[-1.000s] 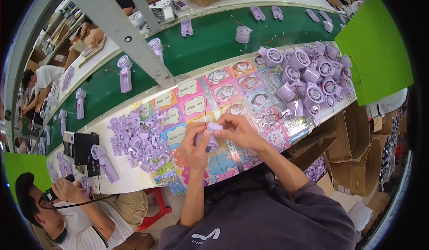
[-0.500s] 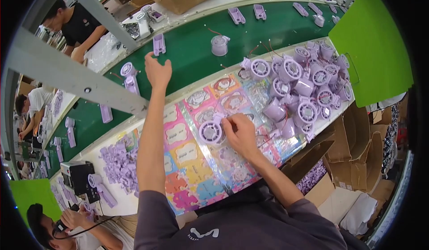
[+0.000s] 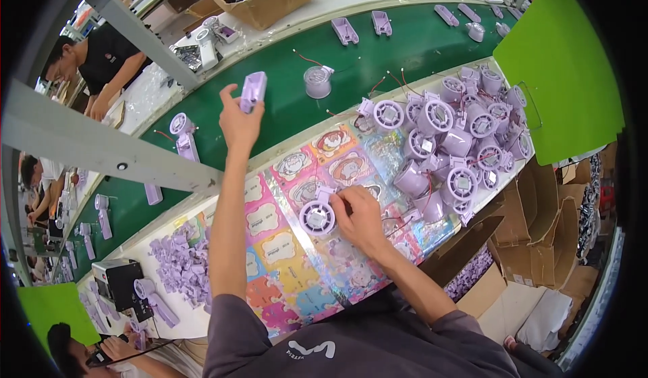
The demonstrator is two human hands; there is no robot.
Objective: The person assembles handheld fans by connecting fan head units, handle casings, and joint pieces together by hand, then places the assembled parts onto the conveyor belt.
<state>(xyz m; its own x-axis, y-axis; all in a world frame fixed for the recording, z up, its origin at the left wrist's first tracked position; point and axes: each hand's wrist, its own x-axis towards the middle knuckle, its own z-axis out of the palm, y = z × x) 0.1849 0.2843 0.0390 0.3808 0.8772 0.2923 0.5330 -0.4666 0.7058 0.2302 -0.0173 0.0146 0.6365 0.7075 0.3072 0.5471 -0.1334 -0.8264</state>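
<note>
Close in front of the body, below and left of the right hand (image 3: 359, 217), lies a glossy mat of brightly coloured printed panels (image 3: 288, 248). The right hand is drawn in narrow, thumb and fingertips pinching the short neck of a round pale-purple plastic fan head with a slotted ring face (image 3: 316, 217). It sits just left of those fingertips, face up over the mat; whether it touches the mat I cannot tell. Holding by the neck seems sound, since it leaves the ring and hub free of pressure; a light, steady pinch should be enough.

Right of the right hand, a heap of similar fan heads with thin red leads (image 3: 462, 183) crowds the bench edge. Those leads could snag, so the wrist is best kept clear of them. Nearer the body than the left hand, and to its left, is a loose pile of small pale-purple plastic clips (image 3: 182, 260).

Farther out, the left hand (image 3: 241, 127) reaches over a smooth green conveyor belt (image 3: 283, 111), gripping a long pale-purple plastic trough-shaped shell (image 3: 254, 88) by its lower end, one finger standing off to the left. A hold on its side walls would probably avoid flexing it. The thick grey metal post (image 3: 121, 155) left of that forearm calls for a clear path.
</note>
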